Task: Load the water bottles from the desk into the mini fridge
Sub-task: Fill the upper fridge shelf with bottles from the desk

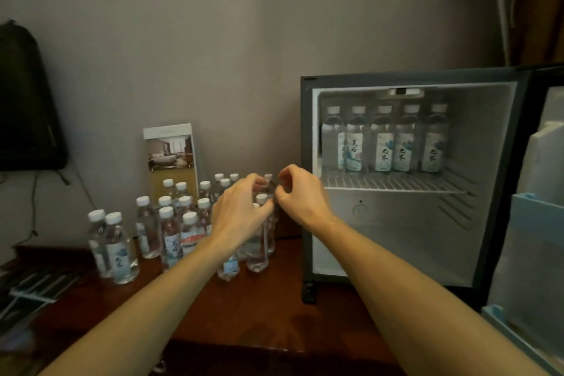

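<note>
The water bottles stood clustered on the desk beside the open mini fridge, five already shelved, while the left hand and right hand hovered with curled fingers, apparently choosing caps; grasp uncertain.

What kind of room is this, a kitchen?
More likely a hotel room. A mini fridge sits on a wooden desk, a brochure picturing a bedroom leans on the wall, and many small water bottles stand beside it.

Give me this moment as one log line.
fridge: open | shelf: five bottles | left hand, right hand: over desk bottles; grip unclear
</note>
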`<state>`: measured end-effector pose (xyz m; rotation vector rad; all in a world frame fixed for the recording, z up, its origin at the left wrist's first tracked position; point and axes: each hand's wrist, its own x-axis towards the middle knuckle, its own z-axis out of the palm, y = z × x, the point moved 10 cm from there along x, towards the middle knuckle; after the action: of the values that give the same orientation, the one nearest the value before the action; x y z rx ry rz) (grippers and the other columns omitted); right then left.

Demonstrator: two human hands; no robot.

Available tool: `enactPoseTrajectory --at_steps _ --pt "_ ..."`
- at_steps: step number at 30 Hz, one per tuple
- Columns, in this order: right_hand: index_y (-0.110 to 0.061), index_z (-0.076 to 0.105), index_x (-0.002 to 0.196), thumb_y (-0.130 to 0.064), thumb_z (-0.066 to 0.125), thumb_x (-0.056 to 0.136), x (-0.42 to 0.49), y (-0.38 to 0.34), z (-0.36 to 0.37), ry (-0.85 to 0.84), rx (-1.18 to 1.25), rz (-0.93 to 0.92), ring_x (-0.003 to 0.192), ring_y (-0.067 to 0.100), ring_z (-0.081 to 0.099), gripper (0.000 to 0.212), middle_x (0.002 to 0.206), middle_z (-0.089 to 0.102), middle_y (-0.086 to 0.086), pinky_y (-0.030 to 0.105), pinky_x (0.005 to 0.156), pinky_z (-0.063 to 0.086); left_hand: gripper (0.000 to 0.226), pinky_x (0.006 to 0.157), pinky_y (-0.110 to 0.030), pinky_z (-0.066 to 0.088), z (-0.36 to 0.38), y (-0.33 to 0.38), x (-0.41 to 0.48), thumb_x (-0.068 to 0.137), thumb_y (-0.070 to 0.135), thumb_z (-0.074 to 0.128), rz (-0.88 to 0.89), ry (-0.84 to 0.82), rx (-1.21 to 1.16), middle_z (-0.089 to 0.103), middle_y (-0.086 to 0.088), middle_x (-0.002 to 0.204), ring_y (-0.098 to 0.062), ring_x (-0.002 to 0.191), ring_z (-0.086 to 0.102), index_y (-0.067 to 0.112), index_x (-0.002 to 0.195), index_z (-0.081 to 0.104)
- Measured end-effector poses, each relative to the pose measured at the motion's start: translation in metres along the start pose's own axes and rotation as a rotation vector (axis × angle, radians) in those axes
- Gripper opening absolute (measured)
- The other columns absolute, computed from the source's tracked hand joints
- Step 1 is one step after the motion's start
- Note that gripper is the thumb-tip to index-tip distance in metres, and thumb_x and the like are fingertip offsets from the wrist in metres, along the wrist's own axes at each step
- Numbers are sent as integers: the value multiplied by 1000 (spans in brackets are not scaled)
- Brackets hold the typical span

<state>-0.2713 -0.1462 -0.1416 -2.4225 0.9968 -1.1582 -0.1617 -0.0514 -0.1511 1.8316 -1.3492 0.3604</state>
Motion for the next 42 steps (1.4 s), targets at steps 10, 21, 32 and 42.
enactPoseTrajectory --at_steps 10,21,32,42 --pt "-22 58 133 -34 69 94 -1 -15 120 -271 38 15 108 21 68 43 121 69 0 45 89 60 49 84 -35 57 8 -109 -22 88 42 76 -217 -57 49 66 7 124 -14 109 65 26 131 56" --pt "-26 57 125 -51 71 89 15 -8 210 -384 -35 126 106 24 68 46 115 70 -1 47 89 59 56 86 -41 57 70 -196 -47 88 32 74 -431 -266 -41 68 -2 123 -21 105 67 21 138 50" --pt "-16 68 98 -30 86 80 16 18 245 -419 11 199 84 19 72 29 97 75 3 39 75 64 64 88 -40 57 103 -220 -60 79 38 76 -502 -326 -86 70 1 122 -23 111 67 23 136 53" --pt "-19 59 74 -52 87 74 2 4 189 -400 -39 146 58 12 59 43 69 64 -3 30 47 42 58 60 -35 46 84 -187 -68 85 64 72 -469 -320 -6 61 12 89 -14 81 64 27 121 44"
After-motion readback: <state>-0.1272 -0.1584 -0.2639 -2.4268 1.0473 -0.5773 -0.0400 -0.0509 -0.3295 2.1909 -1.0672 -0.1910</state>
